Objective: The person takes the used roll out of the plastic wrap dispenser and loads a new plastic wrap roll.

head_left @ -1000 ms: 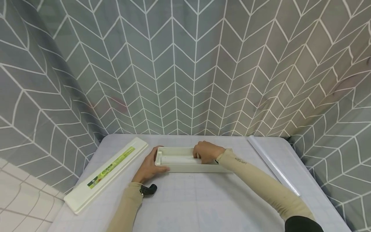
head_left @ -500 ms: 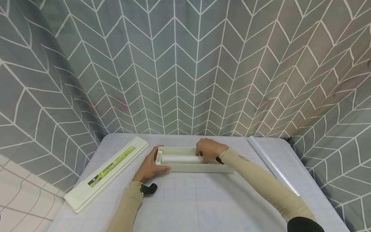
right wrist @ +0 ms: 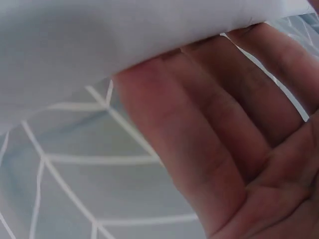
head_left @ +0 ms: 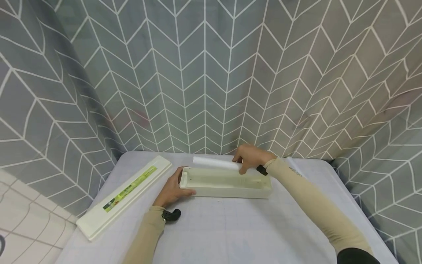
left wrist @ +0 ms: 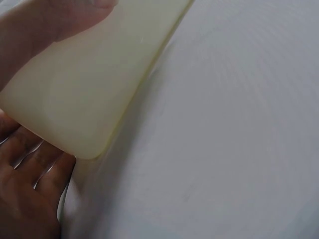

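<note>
A long cream plastic box (head_left: pixel 230 192) without its lid stands at the middle of the table, its inside bare. My left hand (head_left: pixel 173 188) grips the box's left end, thumb along the front wall and fingers round the end; the left wrist view shows the box's smooth wall (left wrist: pixel 89 94) between them. Above and behind the box, my right hand (head_left: pixel 251 157) holds a white roll (head_left: pixel 215 162) near its right end. In the right wrist view the fingers (right wrist: pixel 174 124) curl against the white roll (right wrist: pixel 124 35).
A long cream lid (head_left: pixel 95 222) with a green label (head_left: pixel 130 189) lies slanted at the table's left. A clear, shiny tube (head_left: pixel 295 165) lies at the right, partly hidden by the right arm. Grey patterned curtains (head_left: pixel 211 80) close off the table's back and sides.
My right hand has lifted the white roll out of the box, up and back over its rear wall. The left hand keeps its grip on the box's left end.
</note>
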Demonstrator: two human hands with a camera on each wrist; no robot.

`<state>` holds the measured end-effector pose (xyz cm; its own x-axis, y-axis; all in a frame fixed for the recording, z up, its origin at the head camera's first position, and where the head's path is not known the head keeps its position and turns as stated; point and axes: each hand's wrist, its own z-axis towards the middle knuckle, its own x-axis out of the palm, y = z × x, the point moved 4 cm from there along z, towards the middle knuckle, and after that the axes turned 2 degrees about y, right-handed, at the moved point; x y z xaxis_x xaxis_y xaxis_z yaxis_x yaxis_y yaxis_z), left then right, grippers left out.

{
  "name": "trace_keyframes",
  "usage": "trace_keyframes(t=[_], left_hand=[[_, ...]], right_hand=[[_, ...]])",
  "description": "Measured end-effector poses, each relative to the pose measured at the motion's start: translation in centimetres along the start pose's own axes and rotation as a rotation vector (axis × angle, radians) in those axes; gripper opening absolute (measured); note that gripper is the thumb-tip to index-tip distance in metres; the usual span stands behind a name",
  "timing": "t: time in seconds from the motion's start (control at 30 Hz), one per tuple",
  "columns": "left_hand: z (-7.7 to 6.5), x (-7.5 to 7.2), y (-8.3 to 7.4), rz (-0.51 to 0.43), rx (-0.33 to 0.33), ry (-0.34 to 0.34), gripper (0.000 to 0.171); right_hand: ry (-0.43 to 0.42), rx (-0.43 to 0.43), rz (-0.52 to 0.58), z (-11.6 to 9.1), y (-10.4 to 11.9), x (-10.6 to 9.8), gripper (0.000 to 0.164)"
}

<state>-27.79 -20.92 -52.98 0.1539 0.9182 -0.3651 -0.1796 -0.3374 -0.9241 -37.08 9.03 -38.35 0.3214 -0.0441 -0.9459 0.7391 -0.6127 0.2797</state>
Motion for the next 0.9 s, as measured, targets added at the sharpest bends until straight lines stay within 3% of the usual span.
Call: trace_keyframes(t=[0.2, 0.47, 0.9], left_hand=[[0.2, -0.3, 0.2, 0.012, -0.012, -0.003, 0.108], [0.3, -0.2, 0.4, -0.015, -0.016, 0.009, 0.105], [0.2, 0.1, 0.1, -0.052, -0.019, 0.010, 0.102]], right_hand=[[-0.043, 0.017, -0.063, 0.5, -0.9, -1.7, 0.044], [-0.026, 0.059, -0.094, 2.5, -2.6, -0.7, 0.052], [-0.024, 0.050, -0.126, 5.7, -4.0, 0.8, 0.047]])
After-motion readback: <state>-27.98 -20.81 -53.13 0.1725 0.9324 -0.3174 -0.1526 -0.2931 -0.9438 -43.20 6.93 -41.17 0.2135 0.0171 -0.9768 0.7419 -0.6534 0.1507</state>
